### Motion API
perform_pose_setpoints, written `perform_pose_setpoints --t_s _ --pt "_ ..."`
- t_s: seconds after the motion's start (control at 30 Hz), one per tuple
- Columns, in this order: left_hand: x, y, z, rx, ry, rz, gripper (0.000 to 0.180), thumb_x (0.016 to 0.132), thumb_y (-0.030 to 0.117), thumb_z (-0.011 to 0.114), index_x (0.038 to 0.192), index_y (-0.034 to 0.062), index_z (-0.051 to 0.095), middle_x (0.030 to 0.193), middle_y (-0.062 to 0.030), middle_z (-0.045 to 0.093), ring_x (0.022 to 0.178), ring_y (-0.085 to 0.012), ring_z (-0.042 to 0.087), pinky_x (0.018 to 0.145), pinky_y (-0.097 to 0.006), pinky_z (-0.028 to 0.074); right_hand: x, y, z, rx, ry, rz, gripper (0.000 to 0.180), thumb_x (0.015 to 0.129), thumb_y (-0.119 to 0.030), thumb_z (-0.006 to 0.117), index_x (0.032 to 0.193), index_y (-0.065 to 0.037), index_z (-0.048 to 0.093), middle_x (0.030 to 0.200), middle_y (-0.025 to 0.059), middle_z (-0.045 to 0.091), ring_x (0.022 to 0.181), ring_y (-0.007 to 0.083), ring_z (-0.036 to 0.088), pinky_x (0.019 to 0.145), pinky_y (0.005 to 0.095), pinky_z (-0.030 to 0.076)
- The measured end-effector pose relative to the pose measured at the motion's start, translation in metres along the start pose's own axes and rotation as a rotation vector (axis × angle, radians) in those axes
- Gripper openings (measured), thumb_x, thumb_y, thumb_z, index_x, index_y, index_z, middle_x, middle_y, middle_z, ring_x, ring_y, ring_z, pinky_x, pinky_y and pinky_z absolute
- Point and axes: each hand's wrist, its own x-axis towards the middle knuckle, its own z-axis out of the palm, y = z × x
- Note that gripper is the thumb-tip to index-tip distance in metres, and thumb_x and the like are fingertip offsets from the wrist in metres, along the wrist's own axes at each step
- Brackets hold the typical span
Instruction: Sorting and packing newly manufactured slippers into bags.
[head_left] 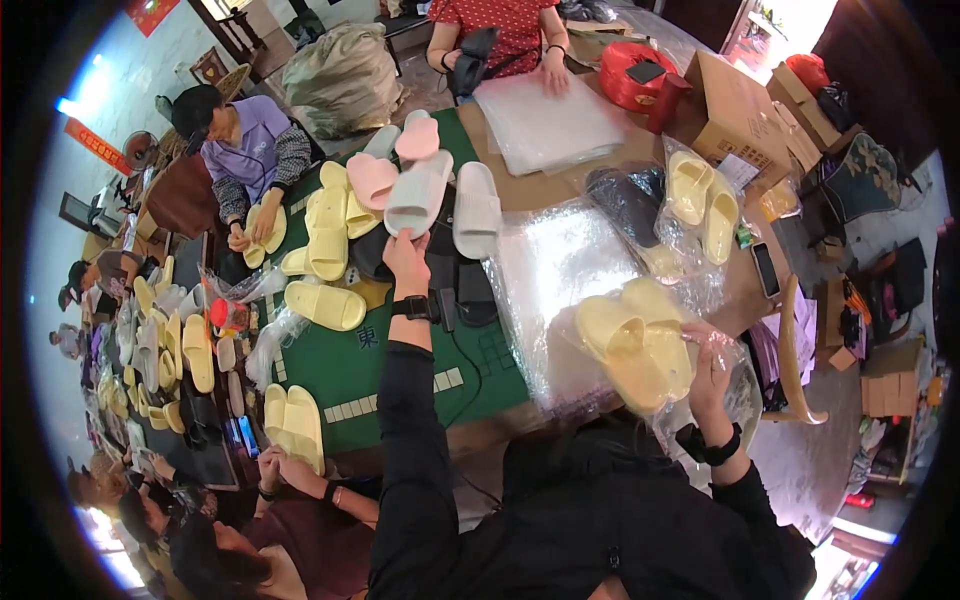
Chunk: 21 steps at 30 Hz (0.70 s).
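My left hand point(406, 256) reaches forward over the green table point(350, 372) and grips the heel of a pale grey slipper point(418, 192) in the pile; a dark watch sits on that wrist. My right hand point(712, 362) holds a clear plastic bag point(745, 395) with a pair of yellow slippers point(636, 338) partly inside it. A stack of clear bags point(548, 270) lies between my hands. More slippers, white point(477, 208), pink point(372, 178) and yellow point(327, 232), lie around the grey one.
A person in purple point(248, 150) at the left handles a yellow slipper; one in red point(500, 35) sits at the far side with plastic sheets point(548, 125). Another person's hands point(272, 468) rest near yellow slippers point(294, 425). Bagged slippers point(703, 200) and cardboard boxes point(740, 110) stand on the right.
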Motion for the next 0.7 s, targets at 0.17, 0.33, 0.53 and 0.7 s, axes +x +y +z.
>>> perform_pose_setpoints --t_s 0.17,0.33,0.53,0.7 --pt "-0.064 0.050 0.044 0.029 -0.131 0.220 0.020 0.079 0.003 0.050 0.099 -0.0034 0.049 0.094 -0.0087 0.054 0.079 -0.0179 0.054 0.069 -0.029 0.049 0.010 0.007 -0.016 -0.075 0.089 -0.004 0.028 0.092 -0.011 0.035 0.085 0.004 0.058 0.096 0.0139 0.058 0.094 0.0222 0.052 0.085 0.0335 0.038" --pt "-0.139 0.086 0.086 -0.003 -0.348 0.272 0.024 0.081 0.004 0.049 0.104 -0.0023 0.047 0.101 -0.0102 0.052 0.086 -0.0187 0.054 0.075 -0.031 0.047 0.003 0.015 -0.051 -0.001 0.312 0.105 0.035 0.094 -0.016 0.029 0.092 0.004 0.058 0.097 0.0115 0.057 0.093 0.0226 0.052 0.086 0.0315 0.036" --pt "-0.194 0.088 0.096 -0.087 -0.452 0.108 0.026 0.082 0.005 0.049 0.108 0.0000 0.046 0.103 -0.0093 0.053 0.088 -0.0185 0.054 0.074 -0.030 0.046 -0.028 0.022 -0.085 -0.022 0.493 0.031 0.035 0.094 -0.020 0.030 0.099 0.003 0.057 0.100 0.0094 0.057 0.097 0.0169 0.050 0.085 0.0304 0.038" --pt "-0.190 0.042 0.092 -0.048 -0.432 -0.072 0.026 0.082 0.006 0.051 0.107 0.0008 0.047 0.098 -0.0074 0.054 0.087 -0.0166 0.052 0.075 -0.029 0.044 -0.044 0.005 -0.127 -0.203 0.701 -0.086 0.037 0.095 -0.020 0.030 0.101 0.005 0.056 0.101 0.0128 0.058 0.096 0.0200 0.053 0.086 0.0301 0.039"
